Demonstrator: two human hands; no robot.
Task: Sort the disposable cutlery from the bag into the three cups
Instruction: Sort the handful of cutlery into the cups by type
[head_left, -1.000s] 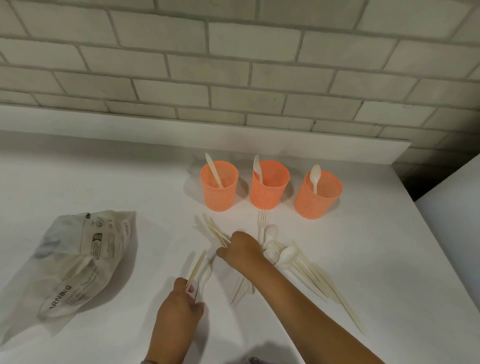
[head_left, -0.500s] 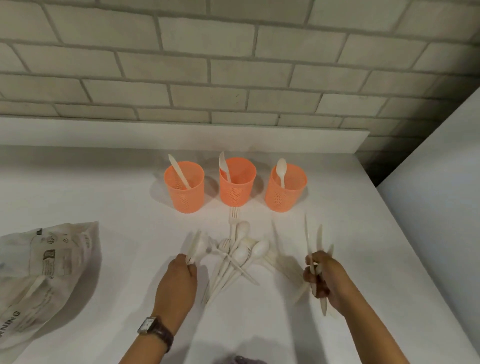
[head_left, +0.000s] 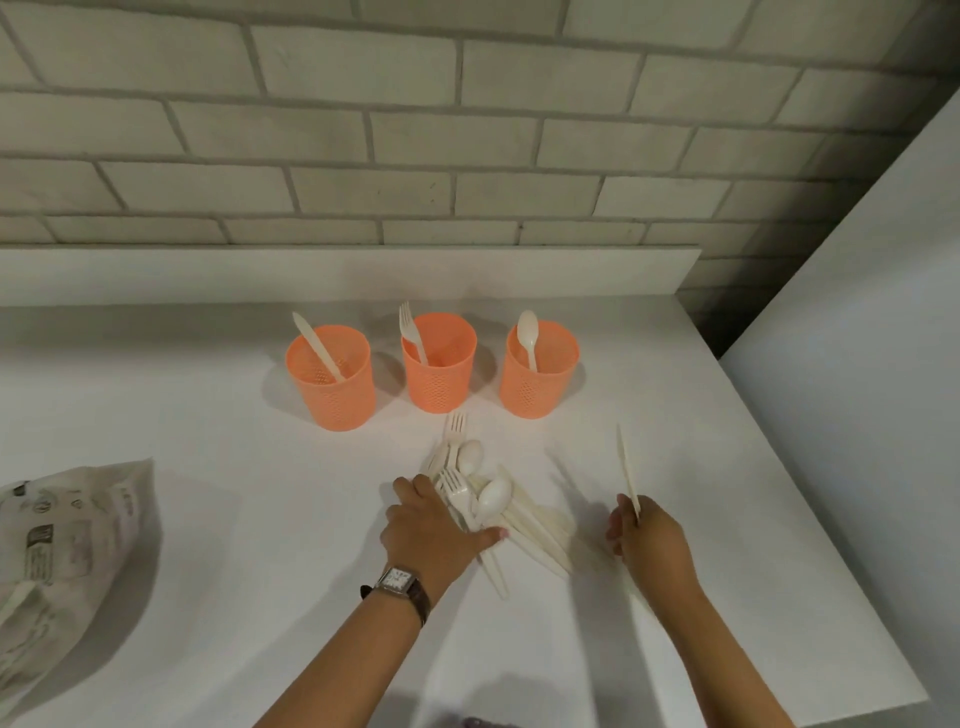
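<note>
Three orange mesh cups stand in a row on the white counter: the left cup holds a knife, the middle cup a fork, the right cup a spoon. In front of them lies a pile of cream plastic cutlery with forks, spoons and knives mixed. My left hand rests on the pile's left side, fingers spread over the pieces. My right hand is right of the pile and pinches a cream knife that points up and away.
The crumpled printed bag lies at the left edge of the counter. A brick wall with a white ledge runs behind the cups. A white panel borders the counter on the right, past its right edge.
My left hand moved right onto the pile and laid down the pieces it held. My right hand went from a bundle of cutlery to a single knife. The view shifted nearer.
</note>
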